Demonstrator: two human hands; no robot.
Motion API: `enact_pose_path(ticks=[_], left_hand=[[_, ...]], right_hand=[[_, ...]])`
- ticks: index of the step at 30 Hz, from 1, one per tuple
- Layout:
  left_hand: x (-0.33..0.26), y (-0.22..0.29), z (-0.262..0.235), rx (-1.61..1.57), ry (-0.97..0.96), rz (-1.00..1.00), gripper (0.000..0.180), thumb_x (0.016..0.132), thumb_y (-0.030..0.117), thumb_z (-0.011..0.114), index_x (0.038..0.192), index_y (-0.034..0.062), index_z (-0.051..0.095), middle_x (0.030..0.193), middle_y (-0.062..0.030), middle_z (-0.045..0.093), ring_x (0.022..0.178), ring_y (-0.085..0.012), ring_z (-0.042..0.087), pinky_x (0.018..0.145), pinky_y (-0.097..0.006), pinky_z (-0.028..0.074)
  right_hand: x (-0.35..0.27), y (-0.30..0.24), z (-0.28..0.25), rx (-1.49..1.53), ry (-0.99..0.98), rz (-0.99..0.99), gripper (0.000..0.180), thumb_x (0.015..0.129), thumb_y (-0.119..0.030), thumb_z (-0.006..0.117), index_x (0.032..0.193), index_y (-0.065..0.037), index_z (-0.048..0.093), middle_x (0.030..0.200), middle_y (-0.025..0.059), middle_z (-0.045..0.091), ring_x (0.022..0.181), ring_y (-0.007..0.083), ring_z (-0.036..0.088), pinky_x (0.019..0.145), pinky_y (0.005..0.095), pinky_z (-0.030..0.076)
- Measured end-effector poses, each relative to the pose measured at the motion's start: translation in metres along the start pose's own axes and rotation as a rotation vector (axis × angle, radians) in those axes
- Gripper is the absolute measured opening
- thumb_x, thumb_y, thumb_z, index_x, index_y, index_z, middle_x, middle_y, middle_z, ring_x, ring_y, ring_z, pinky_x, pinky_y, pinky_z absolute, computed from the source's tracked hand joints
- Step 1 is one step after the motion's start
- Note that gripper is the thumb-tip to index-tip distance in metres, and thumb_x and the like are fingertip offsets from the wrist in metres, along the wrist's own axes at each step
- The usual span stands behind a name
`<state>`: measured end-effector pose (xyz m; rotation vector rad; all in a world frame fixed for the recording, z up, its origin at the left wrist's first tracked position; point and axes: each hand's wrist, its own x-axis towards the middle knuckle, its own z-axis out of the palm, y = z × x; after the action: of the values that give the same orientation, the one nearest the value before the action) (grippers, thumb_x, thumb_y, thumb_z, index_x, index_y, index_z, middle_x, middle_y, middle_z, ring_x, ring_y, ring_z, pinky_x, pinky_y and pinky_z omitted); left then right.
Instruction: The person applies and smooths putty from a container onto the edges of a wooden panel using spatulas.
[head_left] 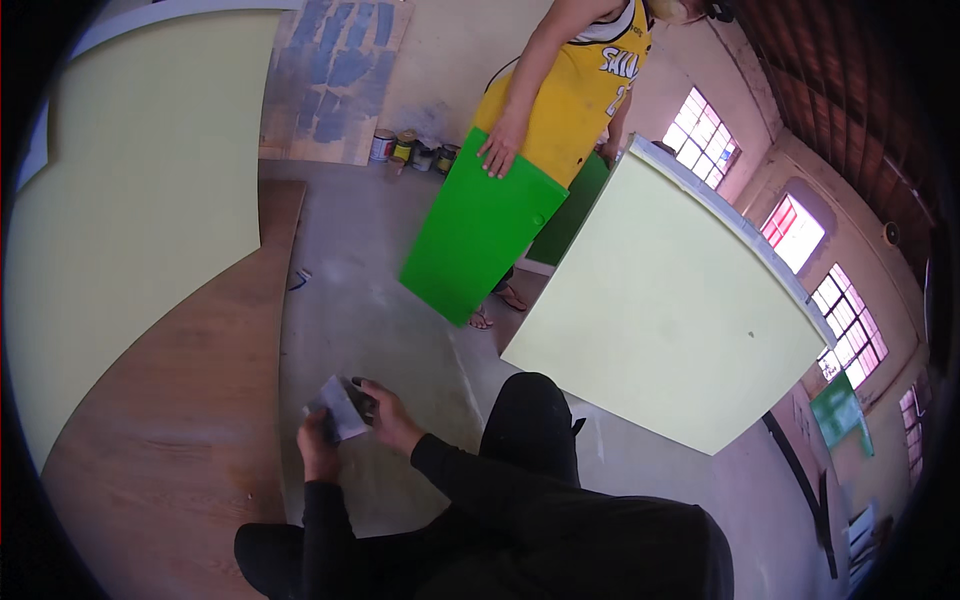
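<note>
Your L hand (320,450) is clamped on the pale sheet (345,412), thumb and fingers at its lower L edge. Your R hand (392,415) is at the sheet's R edge, fingers bent, tips dark; can't tell if it's gripping or just touching. Sheet is tilted, held up btwn your hands in front of you, over the grey floor (350,240) (something dark shows by your L fingers, too small to ID).

L of you: brown wood-grain board (180,430), w/ a big pale panel (160,180) past it. R of your knee (530,420): another big pale panel, greyish top edge (660,300), standing tilted in view.

Ahead: co-worker in a yellow jersey (560,110), one hand (505,143) on the top edge of a bright green panel (485,235); 2nd green panel (570,215) partly hidden behind it. Back wall: paint cans (405,147) in a row on the floor, next to a board w/ blue-grey patches (335,75). Small blue item (300,279) on the floor near the brown board's edge, too small to tell what
</note>
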<state>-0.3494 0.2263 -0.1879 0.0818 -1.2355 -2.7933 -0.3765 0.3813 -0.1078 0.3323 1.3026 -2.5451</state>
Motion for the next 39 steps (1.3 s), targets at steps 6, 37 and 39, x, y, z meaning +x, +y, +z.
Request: enact_pose_path(ticks=[6, 37, 39], left_hand=[[0.011, 0.022, -0.023, -0.179, 0.123, -0.174, 0.034, 0.086, 0.022, 0.055, 0.115, 0.0026, 0.056, 0.111, -0.0086, 0.059, 0.106, -0.0229, 0.058, 0.096, -0.037, 0.045], [-0.127, 0.156, 0.334, -0.433, 0.425, -0.382, 0.04, 0.073, 0.039, 0.05, 0.101, 0.0137, 0.064, 0.12, -0.0028, 0.063, 0.136, -0.0365, 0.039, 0.094, -0.079, 0.025], [-0.13, 0.172, 0.371, -0.362, 0.567, -0.393, 0.043, 0.074, 0.038, 0.049, 0.106, 0.0131, 0.062, 0.123, -0.0039, 0.062, 0.136, -0.0359, 0.038, 0.095, -0.079, 0.024]], right_hand=[[-0.011, -0.074, 0.001, -0.78, 0.006, -0.251, 0.03, 0.088, -0.024, 0.065, 0.112, -0.006, 0.058, 0.098, 0.0051, 0.063, 0.088, 0.0179, 0.061, 0.076, 0.0308, 0.049], [-0.133, -0.204, 0.016, -0.504, 0.158, -0.075, 0.046, 0.104, -0.038, 0.037, 0.121, -0.001, 0.057, 0.106, 0.0146, 0.063, 0.09, 0.0194, 0.061, 0.082, 0.0322, 0.048], [-0.147, -0.232, 0.029, -0.53, 0.202, -0.091, 0.047, 0.104, -0.039, 0.036, 0.121, -0.001, 0.057, 0.106, 0.0159, 0.062, 0.09, 0.0222, 0.06, 0.084, 0.0342, 0.048]])
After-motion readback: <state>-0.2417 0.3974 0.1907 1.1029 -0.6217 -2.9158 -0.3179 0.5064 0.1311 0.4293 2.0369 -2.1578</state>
